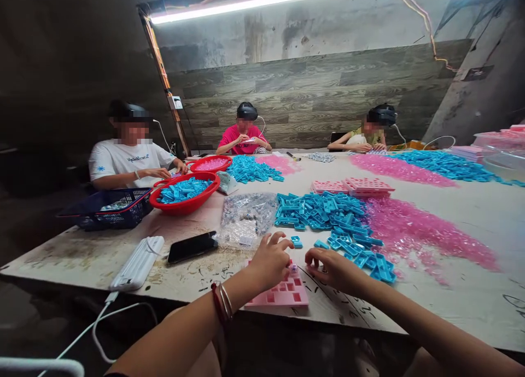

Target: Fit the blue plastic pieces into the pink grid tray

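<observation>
A pink tray with square openings (287, 296) lies flat at the table's near edge. Over its upper part is my left hand (271, 261), fingers bent and spread apart, with nothing visible between them. My right hand (328, 269) rests just right of the tray, its fingers curled together; whatever they hold, if anything, is hidden. Small blue pieces (296, 242) lie just beyond my hands. Behind them is a heap of blue plastic parts (324, 210), with a spread of clear pink pieces (426, 229) to its right.
A clear bag of small parts (248, 216), a black phone (192, 247) and a white power bank with cables (137, 263) lie left. Farther back are a red basket of blue parts (184, 203), a navy basket (110, 216) and stacked pink trays (367, 187). Three people sit across the table.
</observation>
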Motion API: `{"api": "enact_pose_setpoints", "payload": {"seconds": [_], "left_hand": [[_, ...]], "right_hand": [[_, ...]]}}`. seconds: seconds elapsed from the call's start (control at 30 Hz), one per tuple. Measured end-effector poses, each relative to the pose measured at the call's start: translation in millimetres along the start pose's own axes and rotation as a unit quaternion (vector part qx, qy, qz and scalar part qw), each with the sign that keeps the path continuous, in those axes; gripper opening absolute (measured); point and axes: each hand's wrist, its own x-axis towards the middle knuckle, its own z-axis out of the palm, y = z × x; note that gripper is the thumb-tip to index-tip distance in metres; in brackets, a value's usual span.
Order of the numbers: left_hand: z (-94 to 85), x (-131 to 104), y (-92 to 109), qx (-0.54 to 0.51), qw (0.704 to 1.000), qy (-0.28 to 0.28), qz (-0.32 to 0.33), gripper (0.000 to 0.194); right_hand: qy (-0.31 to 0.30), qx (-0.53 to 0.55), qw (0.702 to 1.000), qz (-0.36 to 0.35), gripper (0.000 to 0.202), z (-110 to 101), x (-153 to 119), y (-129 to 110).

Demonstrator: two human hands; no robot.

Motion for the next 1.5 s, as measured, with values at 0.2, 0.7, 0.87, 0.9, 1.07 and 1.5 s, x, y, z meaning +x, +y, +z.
{"api": "enact_pose_setpoints", "payload": {"seconds": [0.2, 0.7, 0.87, 0.9, 1.07, 1.5], "left_hand": [[-11.1, 0.3, 3.6, -0.026, 0.999, -0.031, -0.036, 0.009], [-1.1, -6.2, -13.4, -0.149, 0.986, -0.001, -0.072, 0.005], [-6.2, -12.7, -11.2, -0.133, 0.99, -0.006, -0.054, 0.008], [-6.4, -13.2, -10.6, -0.128, 0.99, -0.006, -0.054, 0.008], [-0.8, -13.9, -8.2, -0.112, 0.991, 0.025, -0.067, 0.007], [0.1, -14.5, -3.9, -0.065, 0.997, 0.03, -0.041, 0.009]], "right_hand": [[0.007, -0.007, 1.0, -0.005, 0.009, -2.9, 0.7, -2.9], [-0.009, -0.003, 1.0, 0.008, 0.008, -5.8, -2.8, -1.2], [-0.013, 0.001, 1.0, 0.009, 0.007, -6.8, -5.6, -0.1], [-0.014, 0.001, 1.0, 0.009, 0.007, -7.3, -5.6, -0.6], [-0.015, 0.001, 1.0, 0.016, 0.007, -9.3, -4.8, -2.9], [-0.009, 0.004, 1.0, 0.007, 0.006, -7.5, -5.1, 0.7]]}}
